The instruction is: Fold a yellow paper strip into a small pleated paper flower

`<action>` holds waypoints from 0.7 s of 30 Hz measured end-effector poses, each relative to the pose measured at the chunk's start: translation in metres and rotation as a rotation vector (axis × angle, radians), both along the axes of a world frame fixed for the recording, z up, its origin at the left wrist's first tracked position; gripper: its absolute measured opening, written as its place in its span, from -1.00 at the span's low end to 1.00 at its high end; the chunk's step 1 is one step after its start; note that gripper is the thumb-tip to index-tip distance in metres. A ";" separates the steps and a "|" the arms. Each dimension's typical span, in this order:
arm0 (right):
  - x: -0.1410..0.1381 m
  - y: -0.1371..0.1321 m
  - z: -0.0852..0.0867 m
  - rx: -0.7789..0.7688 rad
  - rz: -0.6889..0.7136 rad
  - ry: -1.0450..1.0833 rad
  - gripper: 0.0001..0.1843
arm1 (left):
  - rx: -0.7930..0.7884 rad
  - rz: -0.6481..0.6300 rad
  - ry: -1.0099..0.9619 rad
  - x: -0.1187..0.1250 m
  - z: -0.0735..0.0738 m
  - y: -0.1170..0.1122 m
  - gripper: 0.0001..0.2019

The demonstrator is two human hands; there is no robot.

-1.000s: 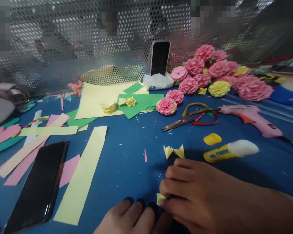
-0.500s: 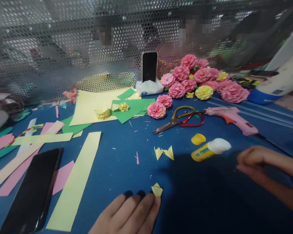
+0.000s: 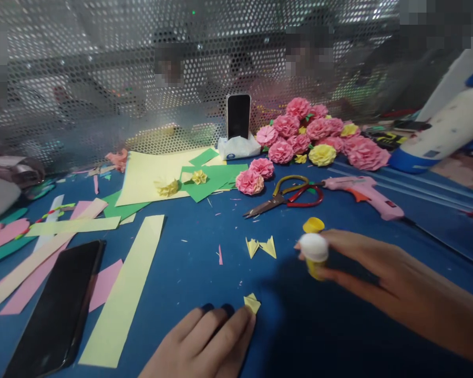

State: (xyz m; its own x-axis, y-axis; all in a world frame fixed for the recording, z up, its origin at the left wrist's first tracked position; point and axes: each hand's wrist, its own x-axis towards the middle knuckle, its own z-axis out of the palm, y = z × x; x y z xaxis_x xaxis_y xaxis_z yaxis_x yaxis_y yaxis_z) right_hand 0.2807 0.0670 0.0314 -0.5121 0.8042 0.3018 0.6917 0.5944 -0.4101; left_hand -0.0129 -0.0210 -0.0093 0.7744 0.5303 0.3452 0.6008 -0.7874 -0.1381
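Observation:
My left hand [image 3: 211,341] rests low on the blue table, its fingertips pinching a small folded piece of yellow paper [image 3: 252,302]. At the right, my right hand [image 3: 358,262] has thumb and fingers around a yellow glue stick [image 3: 314,250], whose white end faces up and toward me. Just behind it lies a round yellow cap [image 3: 313,225]. Two more folded yellow pieces [image 3: 260,247] lie between the hands, farther in, their tips almost touching.
Scissors [image 3: 278,200] and a pink glue gun [image 3: 364,194] lie beyond the right hand, before pink paper flowers [image 3: 286,126]. A phone [image 3: 238,116] stands upright against perforated metal. Paper strips [image 3: 126,289] and a black phone [image 3: 59,304] lie at left.
My right hand has moved left from beside the glue stick and taken hold of it, tipping it more upright. The left hand stays on its folded paper. The view has shifted slightly.

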 end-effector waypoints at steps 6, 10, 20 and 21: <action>-0.027 -0.003 0.029 -0.061 0.171 0.177 -0.79 | 0.028 -0.002 0.038 -0.003 0.001 0.000 -0.64; -0.049 0.004 0.032 -0.195 0.314 0.273 -0.91 | 0.040 -0.002 0.026 -0.002 -0.001 -0.001 -0.65; -0.075 0.007 0.006 -0.243 0.493 0.077 -0.81 | 0.089 -0.007 -0.088 -0.001 -0.004 0.005 -0.68; -0.076 0.007 0.006 -0.231 0.497 0.067 -0.81 | 0.087 -0.016 -0.092 -0.002 -0.005 0.006 -0.70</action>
State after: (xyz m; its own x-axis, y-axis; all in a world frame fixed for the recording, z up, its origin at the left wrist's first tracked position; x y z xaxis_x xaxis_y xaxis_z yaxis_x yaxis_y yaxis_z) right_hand 0.2047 0.0737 0.0371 -0.8329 0.5195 0.1910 0.3186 0.7322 -0.6020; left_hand -0.0146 -0.0152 -0.0147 0.7455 0.4832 0.4590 0.6015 -0.7844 -0.1514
